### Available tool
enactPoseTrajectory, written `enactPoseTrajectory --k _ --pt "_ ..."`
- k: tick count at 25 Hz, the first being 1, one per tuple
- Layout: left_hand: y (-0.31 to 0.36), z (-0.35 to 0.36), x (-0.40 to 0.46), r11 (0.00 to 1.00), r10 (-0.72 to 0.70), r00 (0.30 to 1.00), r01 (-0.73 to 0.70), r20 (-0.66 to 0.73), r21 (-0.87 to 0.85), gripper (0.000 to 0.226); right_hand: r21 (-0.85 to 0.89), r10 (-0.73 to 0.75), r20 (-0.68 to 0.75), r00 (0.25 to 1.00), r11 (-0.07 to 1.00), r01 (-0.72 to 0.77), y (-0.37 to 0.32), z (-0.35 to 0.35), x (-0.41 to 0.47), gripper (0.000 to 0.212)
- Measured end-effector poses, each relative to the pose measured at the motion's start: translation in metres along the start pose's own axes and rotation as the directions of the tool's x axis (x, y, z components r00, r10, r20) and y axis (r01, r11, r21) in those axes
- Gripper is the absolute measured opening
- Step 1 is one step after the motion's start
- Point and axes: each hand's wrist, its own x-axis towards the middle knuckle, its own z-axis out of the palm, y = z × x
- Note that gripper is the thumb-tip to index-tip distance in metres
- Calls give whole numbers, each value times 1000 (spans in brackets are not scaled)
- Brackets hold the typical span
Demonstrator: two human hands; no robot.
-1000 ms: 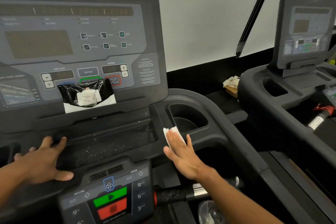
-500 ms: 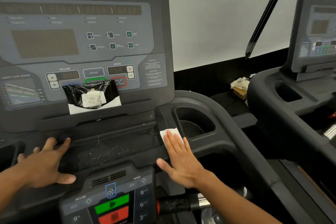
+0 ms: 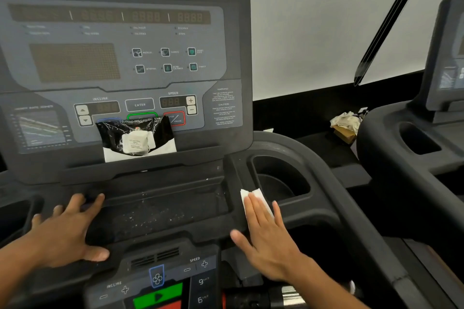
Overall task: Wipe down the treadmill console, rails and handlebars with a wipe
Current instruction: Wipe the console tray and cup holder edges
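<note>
Treadmill console (image 3: pixel 120 63) rises beyond your fingers. Your left hand (image 3: pixel 62 231) rests flat on the tray edge, fingers slightly spread. Your right hand (image 3: pixel 268 241) lies flat, fingers straight and close together, thumb apart. The white wipe (image 3: pixel 253 195) lies pressed beneath those fingers, protruding past the fingertips beside the cup holder (image 3: pixel 278 178).

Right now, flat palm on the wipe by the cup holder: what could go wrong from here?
1. The right hand presses the wipe with straight fingers, no grip, so it may bunch up or slide into the cup holder.
2. The left hand rests just above the lower control panel; a slip could hit the green start button.
3. Specks in the centre tray could be missed.
</note>
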Motion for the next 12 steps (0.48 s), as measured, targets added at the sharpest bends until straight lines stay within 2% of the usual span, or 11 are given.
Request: enactPoseTrajectory --k 5,7,12 --pt "1 1 -3 1000 8 1000 -8 -15 -22 139 144 173 -29 985 975 -167 -3 -26 140 82" --pt "1 1 -3 1000 9 1000 -9 -11 -5 138 151 226 -53 973 965 -216 -6 -23 168 79" --pt "1 0 -3 1000 9 1000 -9 -8 5 137 321 43 7 999 946 -43 1 -55 98 62"
